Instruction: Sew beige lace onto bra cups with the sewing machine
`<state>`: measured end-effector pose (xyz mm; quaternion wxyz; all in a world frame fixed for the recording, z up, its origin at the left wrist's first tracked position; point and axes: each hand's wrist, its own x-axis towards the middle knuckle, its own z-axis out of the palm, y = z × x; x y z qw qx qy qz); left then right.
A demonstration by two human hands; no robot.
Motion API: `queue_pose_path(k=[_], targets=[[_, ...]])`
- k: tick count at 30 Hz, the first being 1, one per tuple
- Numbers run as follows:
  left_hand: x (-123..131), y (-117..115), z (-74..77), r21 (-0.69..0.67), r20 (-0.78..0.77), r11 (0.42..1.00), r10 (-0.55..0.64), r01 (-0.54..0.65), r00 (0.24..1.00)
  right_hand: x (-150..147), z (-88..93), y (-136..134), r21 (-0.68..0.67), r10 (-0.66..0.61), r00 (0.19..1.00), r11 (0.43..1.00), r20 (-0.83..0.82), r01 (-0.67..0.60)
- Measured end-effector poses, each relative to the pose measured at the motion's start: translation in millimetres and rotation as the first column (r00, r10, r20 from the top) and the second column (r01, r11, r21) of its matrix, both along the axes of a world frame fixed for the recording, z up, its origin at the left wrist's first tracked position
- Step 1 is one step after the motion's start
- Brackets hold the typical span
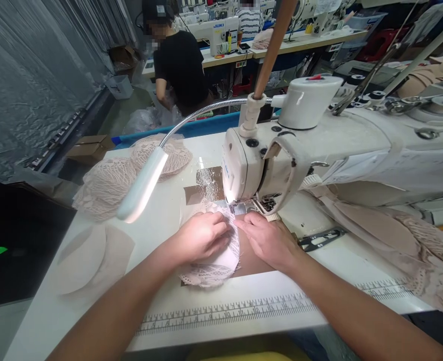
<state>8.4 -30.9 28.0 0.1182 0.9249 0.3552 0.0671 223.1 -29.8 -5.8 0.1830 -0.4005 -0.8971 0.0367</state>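
Observation:
A rounded lace cup piece [210, 273] with a pale lining lies under the needle area of a white sewing machine [240, 165]. My left hand [204, 235] rests on this piece, its fingers curled and pinching the fabric near the presser foot. On the right edge of the piece, close to the foot, my right hand [264, 235] lies with fingers stretched out, the fingertips touching the lace edge. The exact stitching point is partly hidden by my fingers and the machine head. A lit lamp [144, 185] on a bendy metal neck hangs left of my hands.
Stacked lace pieces [106, 185] lie at the table's back left, with pale cut pieces [89, 258] nearer. A printed ruler [221, 316] runs along the front edge. More lace fabric [413, 245] hangs at right. A co-worker [180, 65] sits beyond.

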Motion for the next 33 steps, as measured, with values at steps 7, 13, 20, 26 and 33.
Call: queue_pose_path(k=[7,13,20,26,33], targets=[[-1.3,1.4,-4.5,0.008,0.049,1.000,0.007,-0.007,0.999,-3.3,4.5,-0.3,-0.028,-0.061,0.998,0.998,0.026,0.061],[-4.1,0.8,-4.3,-0.021,0.094,0.998,-0.061,0.064,0.994,2.4,3.4,-1.9,-0.041,0.016,0.999,0.999,-0.036,-0.017],[-2.0,0.7,-3.0,-0.052,0.073,0.994,-0.090,0.094,0.993,4.4,5.5,-3.4,-0.076,0.024,0.999,0.997,-0.045,-0.027],[-2.2,1.2,-4.2,-0.052,0.075,0.994,-0.097,0.101,0.992,3.4,5.3,-3.8,-0.083,0.014,1.000,0.996,-0.020,-0.015],[-2.3,0.1,-3.4,-0.071,0.088,0.993,-0.088,0.094,0.992,2.0,2.9,-4.1,-0.056,0.026,1.000,0.998,-0.008,-0.026]])
